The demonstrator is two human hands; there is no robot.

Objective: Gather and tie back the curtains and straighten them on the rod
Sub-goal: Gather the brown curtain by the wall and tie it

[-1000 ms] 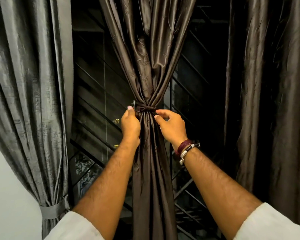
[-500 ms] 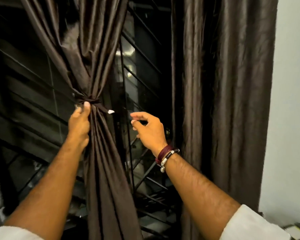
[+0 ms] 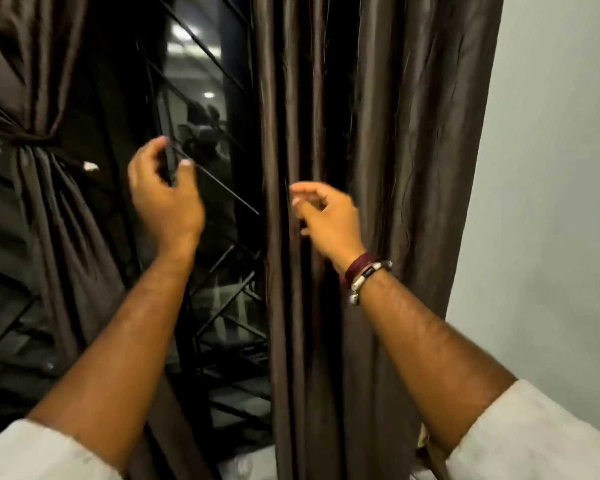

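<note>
Tied curtain point(image 3: 49, 188) sits far left, cinched by its tie-back band point(image 3: 32, 138), so that one looks done; the loose curtain point(image 3: 378, 168) hangs straight on the right against the wall point(image 3: 551, 168), folds running vertical, top and bottom both cut off by the frame. Right hand point(image 3: 329, 220) is the nearer one: fingers loosely curled, grip apart and holding nothing, fingertips just at the leading folds of the loose curtain, contact or not is hard to call. Left hand point(image 3: 167, 199) is up in the gap in front of the window grille point(image 3: 222, 188), fingers spread and relaxed, also empty, well left of the curtain edge. Key relation, as I read it: the loose curtain lies to the right of both hands with its long axis vertical, so gathering it means the right hand wraps the folds from the front while the left crosses over to the inner edge. Can't see the rod, so no read on how the curtains sit up there. No tie-back for the loose curtain visible. Small white scrap point(image 3: 90, 166) near the tied curtain, can't tell what it is. Motion blur on the sleeves point(image 3: 534, 438).
</note>
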